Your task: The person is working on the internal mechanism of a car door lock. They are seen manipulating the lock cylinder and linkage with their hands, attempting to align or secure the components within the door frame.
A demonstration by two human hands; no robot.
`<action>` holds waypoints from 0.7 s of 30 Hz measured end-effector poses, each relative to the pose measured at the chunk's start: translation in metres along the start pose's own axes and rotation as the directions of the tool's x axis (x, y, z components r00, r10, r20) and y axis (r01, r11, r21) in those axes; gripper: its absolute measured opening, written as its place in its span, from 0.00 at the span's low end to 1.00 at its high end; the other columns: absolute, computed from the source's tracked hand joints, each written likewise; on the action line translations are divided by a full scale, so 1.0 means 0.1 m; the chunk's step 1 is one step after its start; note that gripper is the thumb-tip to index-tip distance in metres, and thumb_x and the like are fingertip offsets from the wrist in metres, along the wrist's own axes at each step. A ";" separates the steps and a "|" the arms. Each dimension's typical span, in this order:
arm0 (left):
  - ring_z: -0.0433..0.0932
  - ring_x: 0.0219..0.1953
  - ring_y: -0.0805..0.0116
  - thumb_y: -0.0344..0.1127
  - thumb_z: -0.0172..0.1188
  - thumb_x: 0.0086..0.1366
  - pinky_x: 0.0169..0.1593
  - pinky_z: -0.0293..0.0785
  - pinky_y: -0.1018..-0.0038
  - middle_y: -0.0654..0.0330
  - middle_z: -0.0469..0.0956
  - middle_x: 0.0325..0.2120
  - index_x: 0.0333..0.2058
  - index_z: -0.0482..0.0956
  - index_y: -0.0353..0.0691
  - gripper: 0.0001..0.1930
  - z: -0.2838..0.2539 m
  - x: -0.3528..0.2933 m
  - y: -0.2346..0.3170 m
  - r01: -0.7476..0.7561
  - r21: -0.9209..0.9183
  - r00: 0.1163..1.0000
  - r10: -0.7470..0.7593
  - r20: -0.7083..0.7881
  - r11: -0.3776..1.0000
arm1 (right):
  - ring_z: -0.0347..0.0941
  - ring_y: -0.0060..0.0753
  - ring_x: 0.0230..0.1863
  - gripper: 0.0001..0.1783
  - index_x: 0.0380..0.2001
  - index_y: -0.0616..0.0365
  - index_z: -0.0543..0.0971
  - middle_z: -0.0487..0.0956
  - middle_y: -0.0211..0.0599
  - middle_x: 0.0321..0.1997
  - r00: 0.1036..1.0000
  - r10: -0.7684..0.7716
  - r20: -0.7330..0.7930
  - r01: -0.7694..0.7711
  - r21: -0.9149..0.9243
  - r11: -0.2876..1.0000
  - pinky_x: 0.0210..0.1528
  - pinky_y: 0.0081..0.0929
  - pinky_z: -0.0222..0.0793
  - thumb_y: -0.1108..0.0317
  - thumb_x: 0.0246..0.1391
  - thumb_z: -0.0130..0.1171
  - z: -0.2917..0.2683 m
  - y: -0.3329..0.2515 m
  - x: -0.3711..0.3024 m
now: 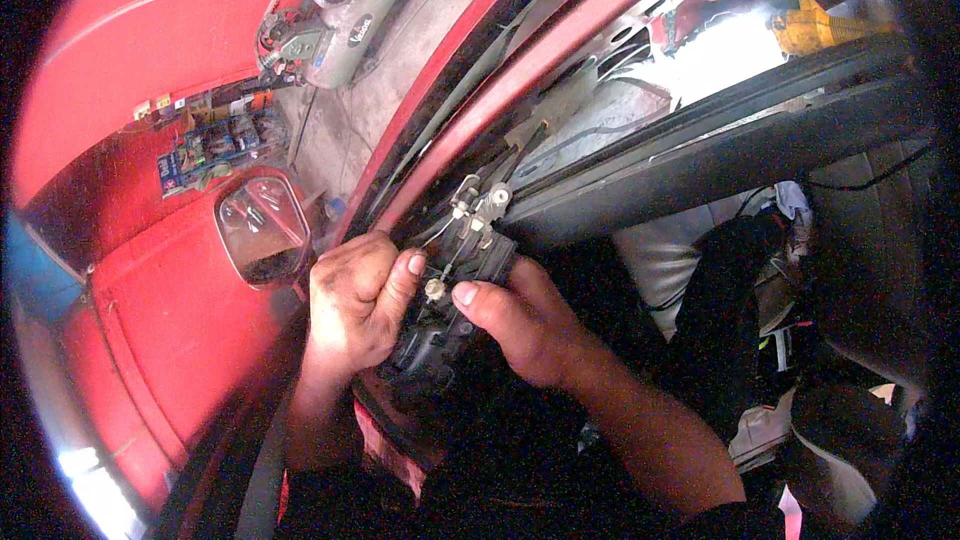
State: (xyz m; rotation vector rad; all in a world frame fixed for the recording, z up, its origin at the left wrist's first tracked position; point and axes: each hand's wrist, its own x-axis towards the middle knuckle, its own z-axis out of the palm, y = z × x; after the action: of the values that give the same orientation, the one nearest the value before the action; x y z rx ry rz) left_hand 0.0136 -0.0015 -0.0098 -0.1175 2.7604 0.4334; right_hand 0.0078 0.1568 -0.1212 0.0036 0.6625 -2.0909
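Note:
Between my two hands is a black car door lock mechanism with pale plastic clips and thin metal rods at its upper end. My left hand is closed on its left side, the thumb pressed toward a rod. From the right, my right hand wraps around the body, its thumb lying near a small cream-coloured knob. The fingers behind the mechanism are hidden. Its lower part is dark and hard to make out.
Just beyond the mechanism runs the red car door frame with a black inner sill. A side mirror juts out at left. An air compressor stands on the concrete floor. A car seat is at right.

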 end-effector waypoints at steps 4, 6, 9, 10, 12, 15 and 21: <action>0.66 0.17 0.54 0.26 0.61 0.65 0.24 0.62 0.61 0.54 0.64 0.15 0.19 0.67 0.34 0.16 0.05 -0.01 0.04 -0.021 -0.035 0.998 0.019 -0.067 0.999 | 0.77 0.39 0.46 0.18 0.47 0.61 0.77 0.81 0.42 0.43 1.000 0.020 0.011 -0.020 0.012 1.000 0.52 0.40 0.71 0.61 0.60 0.53 -0.03 0.01 -0.01; 0.65 0.17 0.54 0.27 0.61 0.65 0.24 0.62 0.61 0.54 0.64 0.15 0.19 0.67 0.34 0.16 0.04 -0.02 0.00 0.031 -0.066 0.998 -0.034 -0.045 0.997 | 0.77 0.39 0.45 0.18 0.47 0.61 0.77 0.82 0.41 0.42 1.000 0.030 0.006 -0.030 0.021 0.999 0.52 0.40 0.71 0.60 0.60 0.53 -0.01 -0.01 0.00; 0.65 0.17 0.55 0.28 0.61 0.66 0.25 0.62 0.61 0.53 0.63 0.15 0.19 0.67 0.33 0.17 0.00 0.06 0.01 0.080 -0.085 0.997 -0.081 -0.004 0.993 | 0.77 0.40 0.46 0.19 0.47 0.62 0.77 0.81 0.42 0.42 0.995 0.092 0.033 -0.092 0.015 0.996 0.53 0.39 0.70 0.60 0.60 0.53 -0.02 -0.05 0.04; 0.65 0.17 0.55 0.29 0.61 0.66 0.25 0.62 0.61 0.53 0.64 0.15 0.19 0.67 0.33 0.17 -0.01 0.09 0.04 0.100 -0.095 0.995 -0.099 0.011 0.990 | 0.77 0.40 0.48 0.19 0.48 0.62 0.76 0.81 0.43 0.44 0.991 0.122 0.054 -0.123 0.020 0.992 0.54 0.39 0.70 0.60 0.60 0.54 -0.04 -0.04 0.05; 0.65 0.17 0.56 0.30 0.62 0.66 0.25 0.62 0.62 0.54 0.64 0.15 0.19 0.67 0.33 0.17 -0.01 0.16 0.08 0.141 -0.120 0.990 -0.137 0.041 0.983 | 0.76 0.41 0.50 0.20 0.50 0.62 0.75 0.80 0.45 0.46 0.988 0.135 0.070 -0.136 0.001 0.991 0.56 0.40 0.70 0.60 0.59 0.54 -0.06 -0.04 0.06; 0.65 0.17 0.55 0.31 0.61 0.66 0.25 0.62 0.62 0.54 0.64 0.15 0.19 0.67 0.34 0.18 0.01 0.24 0.12 0.138 -0.068 0.990 -0.136 0.034 0.988 | 0.75 0.43 0.53 0.23 0.54 0.62 0.72 0.78 0.47 0.51 0.995 0.064 0.077 -0.062 -0.025 0.998 0.58 0.40 0.69 0.60 0.59 0.54 -0.07 0.00 0.05; 0.66 0.17 0.56 0.28 0.61 0.66 0.24 0.61 0.62 0.54 0.63 0.15 0.19 0.65 0.33 0.17 -0.01 0.08 0.02 0.065 -0.072 0.998 -0.064 0.018 0.995 | 0.78 0.42 0.47 0.19 0.46 0.63 0.77 0.81 0.44 0.41 0.994 0.085 0.072 -0.083 -0.022 0.996 0.53 0.41 0.71 0.60 0.59 0.54 -0.09 -0.12 0.07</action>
State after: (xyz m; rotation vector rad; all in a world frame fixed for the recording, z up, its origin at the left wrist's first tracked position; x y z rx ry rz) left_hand 0.0052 0.0000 -0.0113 -0.2196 2.7176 0.5155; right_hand -0.0075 0.1609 -0.1255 -0.0539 0.6278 -1.9942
